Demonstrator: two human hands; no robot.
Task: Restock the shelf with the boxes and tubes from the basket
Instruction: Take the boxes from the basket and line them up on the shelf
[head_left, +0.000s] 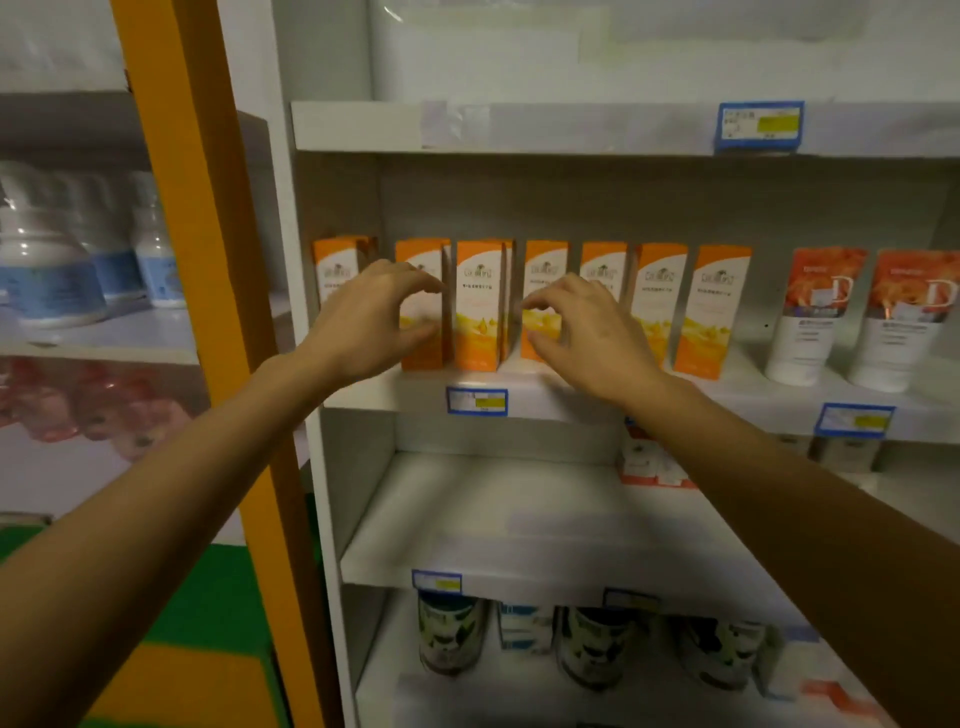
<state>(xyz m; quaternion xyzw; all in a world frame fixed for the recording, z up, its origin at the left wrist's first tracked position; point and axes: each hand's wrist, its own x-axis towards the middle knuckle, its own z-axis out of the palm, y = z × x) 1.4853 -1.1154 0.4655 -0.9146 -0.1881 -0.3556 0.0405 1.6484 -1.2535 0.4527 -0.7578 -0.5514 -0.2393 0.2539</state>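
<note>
Well, I am at the shelf, and the step I see is tidying the row of orange boxes that stand up on it. My left hand is in front of the second box from the left. My right hand is in front of the fourth. Both hands are half open, like little claws, with the thumb low and the fingers high, and they face each other. The middle box stands between them. I see nothing held in either hand, but I cannot tell if the fingertips touch the boxes behind them. Two white tubes with red tops stand on the same shelf, well off to the right. The basket is not in my view, so I cannot say how much is left in it. Next I would close both hands softly on the sides of the middle box and nudge it in line with the others. I must go slowly, because the boxes are tall and thin and stand close together, so one bump could tip a few.
</note>
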